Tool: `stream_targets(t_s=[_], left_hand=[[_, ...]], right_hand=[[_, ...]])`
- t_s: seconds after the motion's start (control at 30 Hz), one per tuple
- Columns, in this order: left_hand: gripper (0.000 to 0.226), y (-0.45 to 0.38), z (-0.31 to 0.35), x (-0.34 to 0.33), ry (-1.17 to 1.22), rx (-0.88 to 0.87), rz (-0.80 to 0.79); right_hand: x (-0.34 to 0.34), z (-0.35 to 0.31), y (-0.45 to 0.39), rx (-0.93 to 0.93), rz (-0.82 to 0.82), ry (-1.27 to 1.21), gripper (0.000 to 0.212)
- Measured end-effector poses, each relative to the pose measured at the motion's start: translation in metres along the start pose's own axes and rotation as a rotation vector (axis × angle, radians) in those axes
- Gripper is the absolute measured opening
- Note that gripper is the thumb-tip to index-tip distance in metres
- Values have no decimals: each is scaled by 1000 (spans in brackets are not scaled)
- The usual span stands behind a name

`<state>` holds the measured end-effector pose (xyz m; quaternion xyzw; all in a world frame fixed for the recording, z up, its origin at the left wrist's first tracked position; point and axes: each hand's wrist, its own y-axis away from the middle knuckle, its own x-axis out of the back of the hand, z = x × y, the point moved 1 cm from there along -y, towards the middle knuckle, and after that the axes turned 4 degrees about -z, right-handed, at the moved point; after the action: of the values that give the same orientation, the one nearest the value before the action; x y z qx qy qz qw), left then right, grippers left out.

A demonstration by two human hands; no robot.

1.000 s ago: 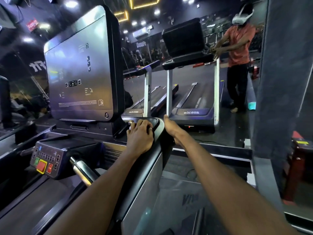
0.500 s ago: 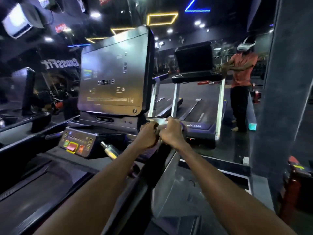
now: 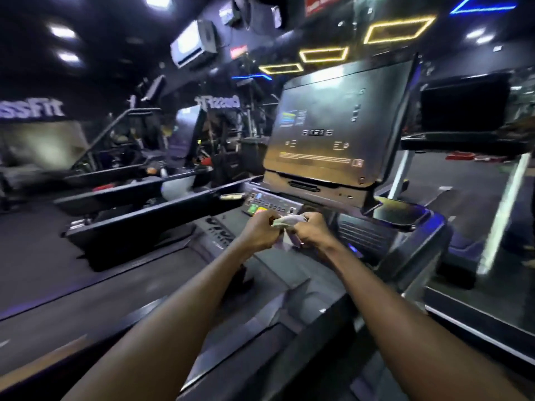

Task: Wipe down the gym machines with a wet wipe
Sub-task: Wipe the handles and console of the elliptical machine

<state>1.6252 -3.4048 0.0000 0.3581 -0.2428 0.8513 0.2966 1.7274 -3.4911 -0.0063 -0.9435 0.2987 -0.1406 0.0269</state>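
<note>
Both hands, left (image 3: 259,231) and right (image 3: 311,231), pinching the wipe (image 3: 289,220) between them above the console (image 3: 273,205), probably refolding for a clean side.

Dark gym, yellow ceiling light frames (image 3: 323,54), CrossFit lettering (image 3: 217,103).

Wet wipe (image 3: 289,219): thin, limp, crumpled cloth-like sheet, pale, matt. Treadmill console screen (image 3: 333,134): dark, glossy, smooth panel, reflecting ceiling lights. Button panel (image 3: 272,205): plastic-looking, slight sheen. Side tray (image 3: 402,212): smooth, glossy black. Upright post (image 3: 503,209): pale, smooth, metallic-looking; blurred.
</note>
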Motion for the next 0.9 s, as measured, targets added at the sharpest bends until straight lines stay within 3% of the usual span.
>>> stream_targets(t_s=[0.07, 0.17, 0.3, 0.4, 0.6, 0.77, 0.9], left_hand=[[17, 23, -24, 23, 33, 56, 53], [0, 59, -64, 58, 45, 154, 126], [9, 106, -104, 100, 14, 294, 221], [20, 140, -130, 126, 48, 389, 328], [12, 224, -175, 167, 32, 602, 575], [26, 306, -211, 192, -29, 782, 728], [25, 377, -224, 214, -50, 860, 845]], right_hand=[[-34, -4, 4, -46, -109, 13, 28], [-88, -11, 10, -69, -285, 58, 19], [-154, -30, 24, 12, -493, 181, 14], [-199, -45, 38, 58, -656, 219, 16], [-291, -70, 82, 172, -969, 125, 17], [-368, -80, 136, 211, -1184, 82, 23], [-422, -96, 188, 275, -1297, 88, 25]])
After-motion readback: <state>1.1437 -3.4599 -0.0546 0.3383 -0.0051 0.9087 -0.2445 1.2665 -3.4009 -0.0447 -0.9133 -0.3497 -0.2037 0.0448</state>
